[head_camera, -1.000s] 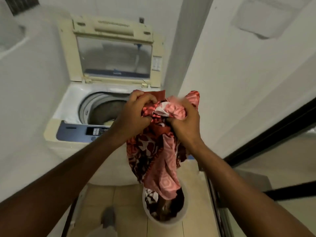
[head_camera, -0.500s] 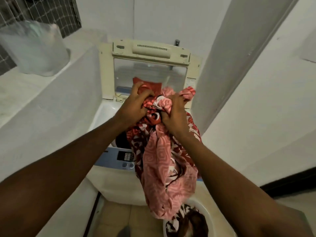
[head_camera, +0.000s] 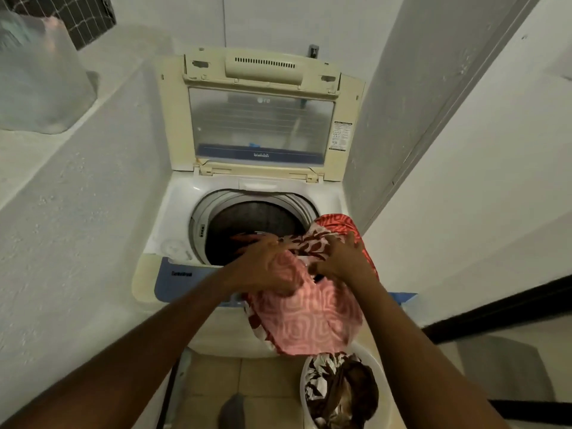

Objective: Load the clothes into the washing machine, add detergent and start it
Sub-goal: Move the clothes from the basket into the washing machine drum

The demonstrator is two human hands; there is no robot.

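head view: low centre-right, a white basket (head_camera: 376, 363) holds dark clothes. above it the pink cloth (head_camera: 309, 317) drapes over the washer (head_camera: 173, 212) front, its long axis running up into the drum (head_camera: 253, 218). the right hand (head_camera: 337, 258) presses it, fingers spread. the left hand (head_camera: 263, 267) rests on it, its grip blurred.

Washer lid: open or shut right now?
Open. The lid stands raised, upright behind the drum opening, and the drum's dark inside is exposed.
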